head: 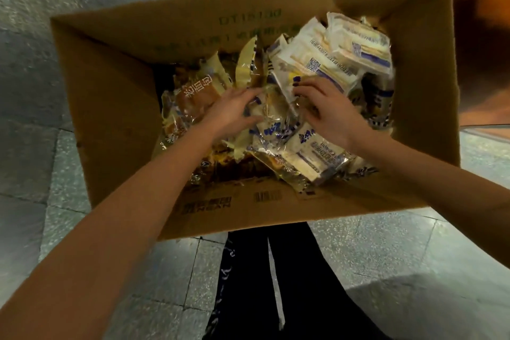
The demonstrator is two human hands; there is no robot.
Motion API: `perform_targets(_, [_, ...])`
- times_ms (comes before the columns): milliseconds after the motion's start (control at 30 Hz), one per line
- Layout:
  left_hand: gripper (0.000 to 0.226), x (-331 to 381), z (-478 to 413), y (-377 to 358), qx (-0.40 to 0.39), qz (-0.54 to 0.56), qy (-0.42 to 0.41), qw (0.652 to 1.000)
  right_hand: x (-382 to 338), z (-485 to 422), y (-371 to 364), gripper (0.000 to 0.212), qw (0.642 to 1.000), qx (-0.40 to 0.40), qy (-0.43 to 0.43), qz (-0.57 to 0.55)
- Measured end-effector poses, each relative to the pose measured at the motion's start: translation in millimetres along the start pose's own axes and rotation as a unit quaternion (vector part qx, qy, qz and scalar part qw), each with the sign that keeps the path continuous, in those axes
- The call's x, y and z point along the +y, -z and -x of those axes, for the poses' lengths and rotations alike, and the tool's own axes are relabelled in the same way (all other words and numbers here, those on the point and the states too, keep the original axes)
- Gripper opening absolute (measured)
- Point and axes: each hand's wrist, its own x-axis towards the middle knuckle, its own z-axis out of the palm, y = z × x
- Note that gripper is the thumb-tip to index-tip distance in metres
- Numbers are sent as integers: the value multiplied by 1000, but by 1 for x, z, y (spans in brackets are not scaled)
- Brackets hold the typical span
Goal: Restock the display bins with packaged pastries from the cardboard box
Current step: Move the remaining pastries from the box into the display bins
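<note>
Early going, I judge: the box on the floor is heaped with packs, and no bins are in view. Inside the box, the left hand pinches a middle pack. The right hand curls beside it, grip unclear.

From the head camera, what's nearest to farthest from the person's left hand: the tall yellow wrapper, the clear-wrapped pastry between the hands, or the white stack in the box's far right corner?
1. Clear-wrapped pastry: in the middle, at the fingertips of the left hand.
2. Tall yellow wrapper: just beyond those fingers.
3. White stack: far right corner.
</note>
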Motion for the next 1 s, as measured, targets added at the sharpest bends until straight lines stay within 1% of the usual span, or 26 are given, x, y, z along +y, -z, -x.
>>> perform_targets(67, [73,-2,-6,-2,-11,7,-2,1000,1,1,-2,41,1000,13,-1,-15])
perform_targets(133, [78,-3,-12,-4,-32,-1,-3,999,2,0,-5,36,999,30,-8,-30])
perform_targets(200, [82,-3,-18,-5,-52,13,16,998,2,-2,-7,34,998,45,-9,-38])
perform_targets(267, [83,-4,-21,-6,-65,114,40,990,1,-4,-12,33,997,60,1,-52])
perform_targets(333, [85,2,-19,-7,-85,225,35,970,-1,-6,-17,32,996,67,14,-60])
perform_targets(367, [85,6,-18,-9,-86,259,34,961,-1,-8,-19,32,996,66,14,-62])
perform_targets(500, [77,10,-12,-7,-47,320,44,945,-3,-14,-17,33,996,53,-1,-74])
perform_targets(567, [71,-7,-1,2,-45,341,52,937,-8,-16,-12,36,994,36,-17,-104])
perform_targets(700, [66,-50,35,21,-20,385,80,919,-15,-19,-10,31,993,13,-18,-115])
perform_targets(767, [65,-64,49,26,-4,395,92,914,-23,-22,-11,38,990,-19,-13,-142])
perform_targets(833, [66,-72,57,28,7,404,91,910,-32,-27,-16,52,986,-78,-8,-146])
perform_targets(867, [67,-74,60,27,12,401,90,912,-36,-31,-19,61,985,-119,-21,-125])
perform_targets(933, [68,-77,64,25,23,395,88,914,-42,-41,-26,78,977,-205,-45,-42])
perform_targets(1000, [67,-82,66,19,20,405,99,909,-45,-48,-33,86,964,-262,-39,16])
